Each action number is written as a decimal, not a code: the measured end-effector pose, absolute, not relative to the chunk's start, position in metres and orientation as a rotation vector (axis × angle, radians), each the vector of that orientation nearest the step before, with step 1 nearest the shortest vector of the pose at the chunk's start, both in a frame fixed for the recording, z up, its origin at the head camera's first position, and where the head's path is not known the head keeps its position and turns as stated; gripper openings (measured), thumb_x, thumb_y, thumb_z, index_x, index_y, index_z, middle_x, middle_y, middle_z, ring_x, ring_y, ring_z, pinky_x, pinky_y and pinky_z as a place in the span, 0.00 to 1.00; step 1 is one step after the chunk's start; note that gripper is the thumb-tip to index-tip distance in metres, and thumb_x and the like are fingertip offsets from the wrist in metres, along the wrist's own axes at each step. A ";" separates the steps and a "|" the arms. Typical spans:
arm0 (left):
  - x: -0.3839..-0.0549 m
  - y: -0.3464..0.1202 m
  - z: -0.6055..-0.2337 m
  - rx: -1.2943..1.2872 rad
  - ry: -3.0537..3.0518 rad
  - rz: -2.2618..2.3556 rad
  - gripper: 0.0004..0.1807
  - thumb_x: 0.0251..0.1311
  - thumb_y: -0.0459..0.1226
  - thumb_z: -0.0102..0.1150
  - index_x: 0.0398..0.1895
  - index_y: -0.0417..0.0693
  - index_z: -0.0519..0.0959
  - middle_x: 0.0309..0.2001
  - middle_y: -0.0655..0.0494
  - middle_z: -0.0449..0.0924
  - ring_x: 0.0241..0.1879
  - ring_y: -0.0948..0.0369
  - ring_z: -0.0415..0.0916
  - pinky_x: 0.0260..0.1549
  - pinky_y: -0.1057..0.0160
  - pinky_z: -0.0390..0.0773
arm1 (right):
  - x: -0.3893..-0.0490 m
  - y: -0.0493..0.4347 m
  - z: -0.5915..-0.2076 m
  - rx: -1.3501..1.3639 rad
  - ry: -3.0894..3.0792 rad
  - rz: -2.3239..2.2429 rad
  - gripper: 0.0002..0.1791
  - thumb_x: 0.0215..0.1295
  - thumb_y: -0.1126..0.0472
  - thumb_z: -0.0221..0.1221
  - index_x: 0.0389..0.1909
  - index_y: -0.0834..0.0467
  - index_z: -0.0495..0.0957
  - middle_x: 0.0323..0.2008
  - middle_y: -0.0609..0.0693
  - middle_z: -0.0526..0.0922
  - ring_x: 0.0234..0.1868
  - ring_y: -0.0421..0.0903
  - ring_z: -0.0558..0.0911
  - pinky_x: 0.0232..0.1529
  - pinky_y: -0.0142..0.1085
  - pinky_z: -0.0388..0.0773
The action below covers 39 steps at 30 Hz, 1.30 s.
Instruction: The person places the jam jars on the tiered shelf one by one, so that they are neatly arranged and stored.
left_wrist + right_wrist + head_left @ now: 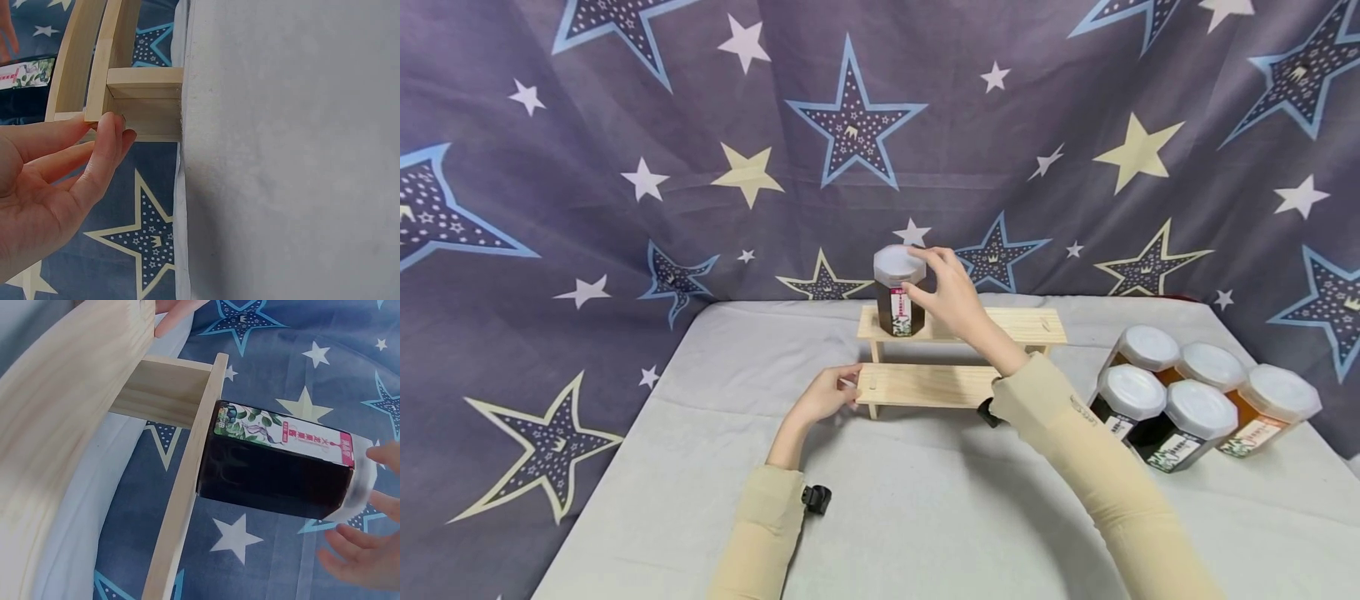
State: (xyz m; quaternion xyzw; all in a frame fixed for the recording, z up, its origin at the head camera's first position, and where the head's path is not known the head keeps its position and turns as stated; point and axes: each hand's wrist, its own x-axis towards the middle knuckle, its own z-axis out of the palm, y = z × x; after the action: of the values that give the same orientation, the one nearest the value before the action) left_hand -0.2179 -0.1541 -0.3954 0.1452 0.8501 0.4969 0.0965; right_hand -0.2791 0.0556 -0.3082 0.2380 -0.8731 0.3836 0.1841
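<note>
A two-tier wooden shelf (936, 385) stands at the back of the table. On the left end of its upper tier stands a dark jar (887, 310) upright, with a white lid and a pink, white and green label. My right hand (953, 293) holds the jar near its lid, fingers and thumb around the top. The right wrist view has the jar (275, 472) resting its base on the upper board, the fingertips at the lid (359, 481). My left hand (826, 394) pinches the left end of the lower tier; its fingertips meet the board's corner in the left wrist view.
Several lidded jars (1180, 433), some dark and some amber, stand grouped on the right side of the table. A pale cloth (910, 500) covers the table. Behind it hangs a star-patterned curtain (700, 100).
</note>
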 end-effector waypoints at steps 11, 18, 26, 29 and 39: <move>-0.219 -0.154 -0.395 0.394 2.531 1.460 0.24 0.53 0.21 0.46 0.56 0.20 0.60 0.41 0.29 0.71 0.32 0.36 0.73 0.34 0.45 0.74 | -0.265 0.074 -0.309 0.698 -2.369 1.090 0.22 0.55 0.61 0.59 0.52 0.61 0.72 0.49 0.61 0.69 0.52 0.55 0.68 0.52 0.49 0.65; -0.219 -0.156 -0.395 0.411 2.525 1.481 0.24 0.52 0.21 0.46 0.55 0.20 0.60 0.41 0.28 0.71 0.32 0.35 0.73 0.34 0.44 0.73 | -0.256 0.084 -0.310 0.725 -2.334 1.089 0.21 0.54 0.61 0.60 0.50 0.62 0.73 0.49 0.60 0.70 0.52 0.54 0.68 0.52 0.47 0.65; -0.229 -0.161 -0.411 0.404 2.522 1.488 0.25 0.52 0.22 0.47 0.56 0.22 0.61 0.40 0.31 0.73 0.29 0.39 0.75 0.31 0.47 0.75 | -0.241 0.099 -0.311 0.748 -2.352 1.080 0.21 0.54 0.62 0.60 0.50 0.61 0.73 0.49 0.59 0.70 0.52 0.54 0.69 0.53 0.48 0.64; -0.231 -0.162 -0.415 0.406 2.531 1.478 0.25 0.52 0.22 0.48 0.56 0.22 0.61 0.40 0.32 0.73 0.28 0.40 0.76 0.30 0.49 0.76 | -0.233 0.107 -0.312 0.731 -2.395 1.069 0.21 0.55 0.61 0.59 0.51 0.60 0.73 0.50 0.58 0.70 0.53 0.54 0.69 0.54 0.48 0.65; -0.225 -0.158 -0.405 0.405 2.524 1.461 0.25 0.52 0.22 0.47 0.56 0.21 0.60 0.41 0.29 0.71 0.30 0.37 0.74 0.34 0.45 0.74 | -0.215 0.131 -0.321 0.719 -2.449 1.058 0.21 0.56 0.61 0.59 0.51 0.60 0.72 0.50 0.59 0.70 0.53 0.55 0.68 0.53 0.50 0.64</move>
State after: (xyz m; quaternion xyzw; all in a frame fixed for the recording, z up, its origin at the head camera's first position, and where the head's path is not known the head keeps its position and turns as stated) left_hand -0.2252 -0.1575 -0.4047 0.1369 0.8531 0.4939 0.0983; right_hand -0.2154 0.1313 -0.3207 0.2556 -0.8705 0.3762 0.1882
